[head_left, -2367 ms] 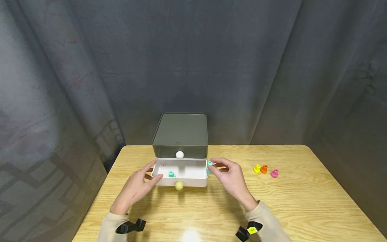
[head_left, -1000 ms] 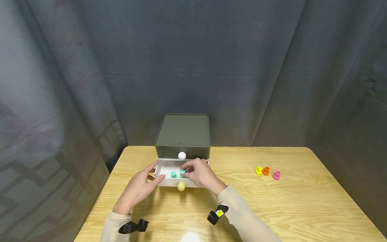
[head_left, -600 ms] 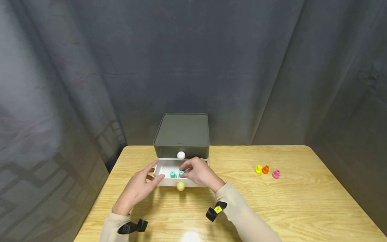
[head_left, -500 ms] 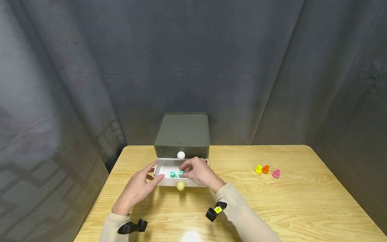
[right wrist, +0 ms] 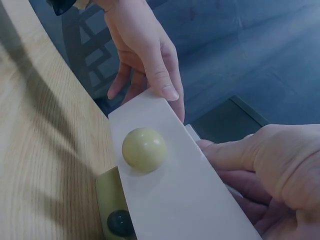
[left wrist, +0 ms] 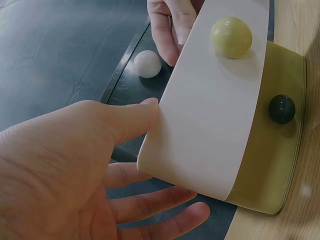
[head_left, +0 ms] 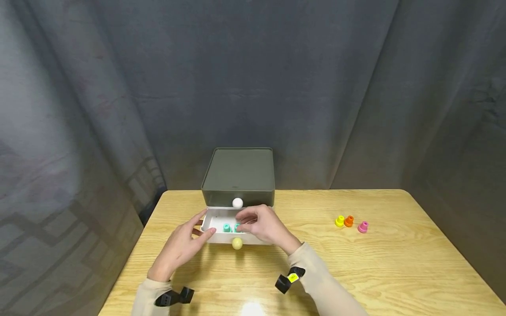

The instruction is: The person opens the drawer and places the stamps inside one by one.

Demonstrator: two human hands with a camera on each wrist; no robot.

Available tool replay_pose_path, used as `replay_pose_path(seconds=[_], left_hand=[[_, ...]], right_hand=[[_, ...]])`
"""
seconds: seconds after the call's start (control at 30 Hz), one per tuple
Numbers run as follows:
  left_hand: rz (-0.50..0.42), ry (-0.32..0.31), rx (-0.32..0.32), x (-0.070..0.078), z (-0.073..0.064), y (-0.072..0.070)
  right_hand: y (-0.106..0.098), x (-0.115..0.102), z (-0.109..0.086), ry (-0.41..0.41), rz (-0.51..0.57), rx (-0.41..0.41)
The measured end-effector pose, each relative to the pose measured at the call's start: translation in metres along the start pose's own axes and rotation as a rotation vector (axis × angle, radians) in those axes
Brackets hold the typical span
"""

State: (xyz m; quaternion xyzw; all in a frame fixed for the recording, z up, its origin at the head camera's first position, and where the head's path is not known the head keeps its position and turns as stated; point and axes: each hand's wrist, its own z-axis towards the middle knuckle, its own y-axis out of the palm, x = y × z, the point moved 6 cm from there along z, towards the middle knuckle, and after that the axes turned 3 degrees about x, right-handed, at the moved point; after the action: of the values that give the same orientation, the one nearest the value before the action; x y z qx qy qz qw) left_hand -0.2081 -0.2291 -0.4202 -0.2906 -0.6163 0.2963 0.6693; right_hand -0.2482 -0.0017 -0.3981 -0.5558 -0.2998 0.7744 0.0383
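A white drawer (head_left: 253, 237) with a yellow ball knob (head_left: 237, 243) is pulled out of the dark grey drawer box (head_left: 243, 169). Its left corner is held by my left hand (head_left: 179, 245), thumb on the front edge and fingers along the side, as the left wrist view shows. Two small teal flared plastic pieces stand inside: a left one (head_left: 227, 228) and a right one (head_left: 237, 228). Over the drawer, my right hand (head_left: 266, 224) has index finger and thumb parted at the right piece, which the thumb partly covers. In the right wrist view the drawer front hides those fingertips.
On the wooden table (head_left: 395, 263) to the right stand similar yellow (head_left: 339, 220), orange (head_left: 348, 221) and pink (head_left: 363, 227) pieces. A white knob (head_left: 237, 203) marks the upper drawer. Below the white drawer is an olive drawer (left wrist: 280, 150) with a dark knob (left wrist: 282, 109). Grey curtains hang behind.
My right hand has carried the second teal piece from the drawer's right side into it, beside the first. Its fingers have since parted and shifted slightly right. My left hand stays at the corner.
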Motion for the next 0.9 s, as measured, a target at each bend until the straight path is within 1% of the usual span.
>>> replay_pose_path(seconds=[0.1,0.2,0.33,0.57,0.77,0.9], left_hand=[[0.001,-0.002,0.002,0.001,0.0,0.0],[-0.004,0.002,0.0,0.001,0.0,0.0],[-0.013,0.005,-0.001,0.0,0.0,0.0],[-0.005,0.004,0.002,-0.001,-0.001,-0.002],[-0.01,0.003,0.003,-0.001,-0.001,-0.003],[-0.009,0.006,0.003,0.0,-0.002,-0.002]], right_hand=[[-0.004,-0.003,-0.003,-0.028,0.024,0.018],[-0.008,-0.005,-0.006,-0.035,0.038,0.043],[-0.014,-0.005,-0.01,-0.036,0.047,0.102],[-0.028,-0.003,-0.016,-0.01,0.074,0.197],[-0.038,0.002,-0.02,-0.012,0.093,0.229],[-0.046,0.009,-0.024,0.008,0.106,0.251]])
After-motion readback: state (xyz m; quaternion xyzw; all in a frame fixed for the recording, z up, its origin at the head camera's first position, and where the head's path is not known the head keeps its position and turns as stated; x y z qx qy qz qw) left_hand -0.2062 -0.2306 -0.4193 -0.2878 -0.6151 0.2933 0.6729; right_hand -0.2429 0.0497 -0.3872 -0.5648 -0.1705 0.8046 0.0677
